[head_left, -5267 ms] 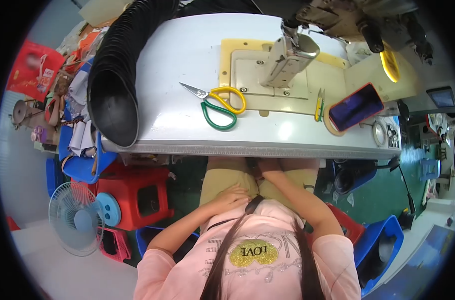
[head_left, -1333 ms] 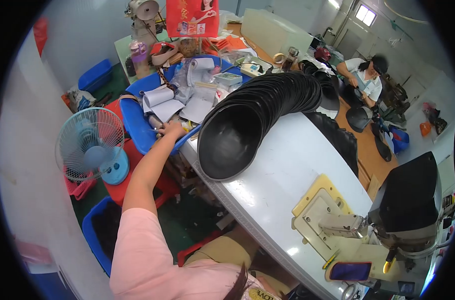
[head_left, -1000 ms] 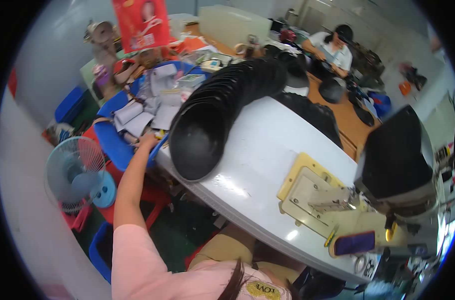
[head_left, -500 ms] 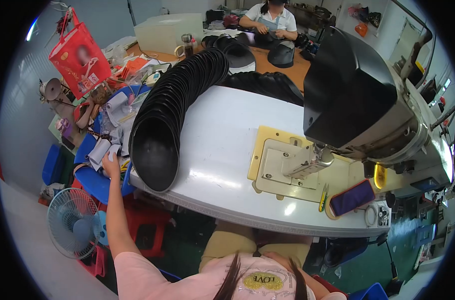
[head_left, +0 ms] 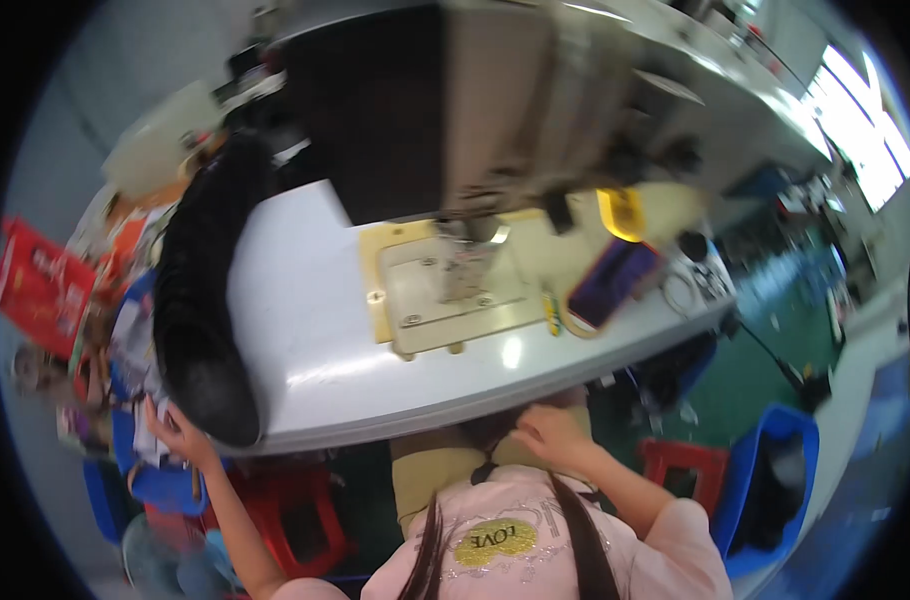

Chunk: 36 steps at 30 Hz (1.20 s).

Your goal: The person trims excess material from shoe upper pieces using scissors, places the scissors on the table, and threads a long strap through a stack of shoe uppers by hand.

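Observation:
My left hand (head_left: pixel 181 438) is at the side of a blue bin (head_left: pixel 170 490), with its fingers closed on a white piece of paper (head_left: pixel 155 436); motion blur softens the edges. Just right of it, a long curved row of nested black moulded cups (head_left: pixel 210 385) stands along the table's left side. My right hand (head_left: pixel 552 434) lies loosely over my thigh below the table edge, fingers apart and nothing seen in them. In front of me a sewing machine (head_left: pixel 465 265) stands on the white tabletop (head_left: pixel 325 385).
Right of the needle plate lie yellow-handled snips (head_left: pixel 552 312) and a phone with a dark purple screen (head_left: pixel 612 284). On the floor are red stools (head_left: pixel 290 515) and a blue bin with dark contents (head_left: pixel 807 460). A red bag (head_left: pixel 43 285) hangs at left.
My view has swung to the right and down, so the table shifts left. My right hand has come into view on my lap. My left hand stays by the blue bin.

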### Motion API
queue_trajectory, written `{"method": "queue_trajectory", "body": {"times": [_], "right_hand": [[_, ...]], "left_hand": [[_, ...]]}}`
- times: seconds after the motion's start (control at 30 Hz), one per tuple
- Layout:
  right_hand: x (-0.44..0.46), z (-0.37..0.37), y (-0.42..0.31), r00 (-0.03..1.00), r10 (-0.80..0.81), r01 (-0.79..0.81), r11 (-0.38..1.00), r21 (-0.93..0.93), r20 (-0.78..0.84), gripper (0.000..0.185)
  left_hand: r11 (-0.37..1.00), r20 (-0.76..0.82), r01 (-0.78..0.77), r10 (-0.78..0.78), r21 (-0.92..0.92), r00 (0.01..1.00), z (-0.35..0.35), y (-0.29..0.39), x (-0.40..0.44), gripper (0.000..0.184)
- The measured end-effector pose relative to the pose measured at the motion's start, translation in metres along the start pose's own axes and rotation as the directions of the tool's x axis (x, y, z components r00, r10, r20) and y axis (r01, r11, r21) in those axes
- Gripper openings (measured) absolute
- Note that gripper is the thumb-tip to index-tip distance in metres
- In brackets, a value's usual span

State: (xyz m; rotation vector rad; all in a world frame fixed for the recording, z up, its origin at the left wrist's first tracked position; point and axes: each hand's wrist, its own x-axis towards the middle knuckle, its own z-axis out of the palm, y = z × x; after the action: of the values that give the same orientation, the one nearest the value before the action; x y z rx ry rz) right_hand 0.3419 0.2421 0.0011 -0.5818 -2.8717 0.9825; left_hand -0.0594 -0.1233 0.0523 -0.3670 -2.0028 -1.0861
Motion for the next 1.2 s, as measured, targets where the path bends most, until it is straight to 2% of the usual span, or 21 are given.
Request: {"method": "queue_trajectory", "body": {"times": [0.07, 0.13, 0.2, 0.3, 0.37, 0.43, 0.53, 0.63, 0.7, 0.73, 0.83, 0.9, 0.93, 0.97, 1.0, 1.03, 1.07, 1.13, 1.2], "right_hand": [[0.013, -0.025, -0.014, 0.983, -0.011, 0.024, 0.997, 0.071, -0.183, 0.021], [0.030, -0.036, -0.014, 0.904, -0.063, 0.046, 0.998, -0.050, -0.422, 0.022], [0.050, -0.034, -0.006, 0.786, -0.164, 0.048, 0.978, -0.204, -0.596, 0.031], [0.064, -0.021, 0.011, 0.759, -0.177, -0.076, 0.932, -0.355, -0.626, 0.040], [0.060, -0.020, 0.009, 0.774, -0.129, -0.102, 0.941, -0.324, -0.620, 0.042], [0.057, -0.019, 0.006, 0.809, -0.066, -0.100, 0.964, -0.247, -0.584, 0.041], [0.052, -0.020, 0.009, 0.826, -0.087, -0.043, 0.975, -0.216, -0.556, 0.036], [0.053, -0.020, 0.018, 0.850, -0.120, -0.022, 0.965, -0.262, -0.513, 0.034], [0.054, -0.022, 0.016, 0.789, -0.176, 0.015, 0.964, -0.267, -0.589, 0.029], [0.054, -0.027, 0.014, 0.751, -0.205, 0.033, 0.961, -0.275, -0.627, 0.026], [0.035, -0.054, 0.020, 0.547, -0.321, 0.152, 0.946, -0.286, -0.773, 0.014], [0.013, -0.084, 0.060, 0.368, -0.262, -0.015, 0.958, -0.288, -0.892, 0.002], [0.005, -0.096, 0.096, 0.187, -0.204, -0.062, 0.974, -0.219, -0.961, 0.005], [-0.012, -0.114, 0.127, 0.100, -0.084, -0.218, 0.970, -0.104, -0.991, 0.010], [-0.030, -0.126, 0.161, -0.012, 0.152, -0.308, 0.940, 0.148, -0.988, 0.012], [-0.046, -0.133, 0.208, -0.140, 0.223, -0.312, 0.915, 0.257, -0.965, 0.014], [-0.064, -0.140, 0.246, -0.233, 0.219, -0.403, 0.865, 0.299, -0.948, 0.011], [-0.096, -0.157, 0.287, -0.283, 0.280, -0.531, 0.750, 0.393, -0.917, 0.015], [-0.114, -0.162, 0.342, -0.285, 0.236, -0.682, 0.631, 0.370, -0.929, 0.022]], "left_hand": [[0.992, 0.055, -0.120, 0.117, 0.040, 0.992, 0.021, 0.031, -0.013, 0.035], [0.992, 0.084, -0.120, 0.122, -0.027, 0.989, 0.046, 0.059, -0.026, 0.035], [0.989, 0.096, -0.143, 0.145, -0.030, 0.985, 0.060, 0.080, -0.035, 0.036], [0.980, 0.126, -0.166, 0.180, -0.111, 0.976, 0.076, 0.099, -0.056, 0.038], [0.970, 0.162, -0.200, 0.221, -0.136, 0.962, 0.081, 0.108, -0.072, 0.039], [0.961, 0.198, -0.227, 0.256, -0.155, 0.946, 0.080, 0.112, -0.092, 0.040], [0.960, 0.277, -0.279, 0.274, -0.023, 0.921, 0.074, 0.107, -0.120, 0.040], [0.981, 0.276, -0.192, 0.182, 0.009, 0.944, 0.071, 0.103, -0.127, 0.039], [0.985, 0.280, -0.170, 0.152, 0.041, 0.948, 0.071, 0.099, -0.129, 0.039], [0.985, 0.281, -0.163, 0.142, 0.054, 0.949, 0.073, 0.096, -0.130, 0.039], [0.978, 0.315, -0.177, 0.135, 0.109, 0.939, 0.076, 0.093, -0.131, 0.038], [0.972, 0.342, -0.190, 0.133, 0.136, 0.930, 0.077, 0.093, -0.130, 0.038], [0.972, 0.349, -0.187, 0.128, 0.143, 0.928, 0.077, 0.094, -0.130, 0.038], [0.971, 0.355, -0.185, 0.121, 0.151, 0.927, 0.077, 0.095, -0.130, 0.037], [0.967, 0.365, -0.197, 0.127, 0.162, 0.922, 0.077, 0.095, -0.130, 0.037], [0.963, 0.376, -0.209, 0.132, 0.171, 0.917, 0.077, 0.096, -0.129, 0.037], [0.959, 0.386, -0.220, 0.137, 0.178, 0.912, 0.078, 0.098, -0.130, 0.037], [0.955, 0.384, -0.225, 0.138, 0.192, 0.913, 0.081, 0.098, -0.132, 0.036], [0.954, 0.376, -0.228, 0.143, 0.194, 0.916, 0.081, 0.097, -0.132, 0.035]]}}
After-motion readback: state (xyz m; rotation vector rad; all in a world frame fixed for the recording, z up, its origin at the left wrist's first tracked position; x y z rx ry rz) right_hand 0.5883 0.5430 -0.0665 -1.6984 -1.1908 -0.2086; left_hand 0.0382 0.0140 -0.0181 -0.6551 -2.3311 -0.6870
